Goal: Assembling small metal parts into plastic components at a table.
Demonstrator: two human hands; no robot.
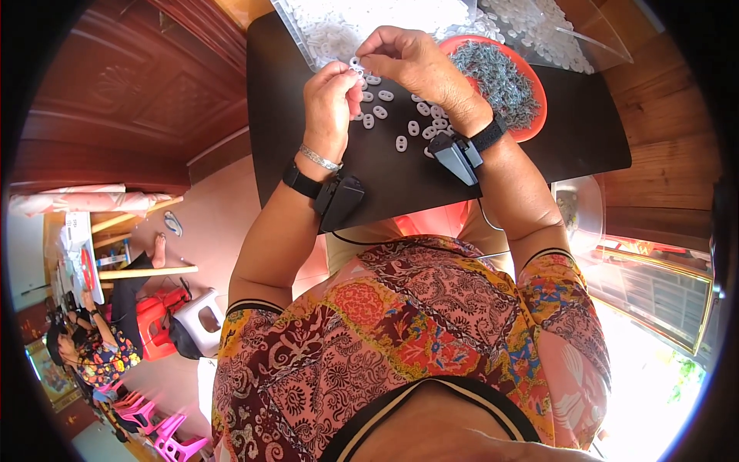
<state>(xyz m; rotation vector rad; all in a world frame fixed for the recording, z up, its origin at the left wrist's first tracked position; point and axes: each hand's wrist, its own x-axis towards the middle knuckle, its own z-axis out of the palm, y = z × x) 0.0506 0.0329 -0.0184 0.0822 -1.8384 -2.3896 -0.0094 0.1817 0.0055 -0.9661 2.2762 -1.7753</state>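
Over the dark table [493, 183], my left hand [329, 100] is closed in a pinch on a small white oval plastic piece with two holes [355, 63]. My right hand [419, 68] meets it from the right, thumb and forefinger pressed together beside that piece; whatever they hold is too small to make out. Loose white two-hole pieces [401, 143] lie scattered below and between my hands. Right of my right wrist stands an orange-red bowl [541, 104] filled with small grey metal screws [500, 86], partly covered by that hand.
A clear bin [292, 32] heaped with white pieces stands at the table's far side, with more white pieces [543, 31] to its right. Wooden panelling borders the right. Off to the left, another person [100, 346] sits at a table near red and white stools [202, 317].
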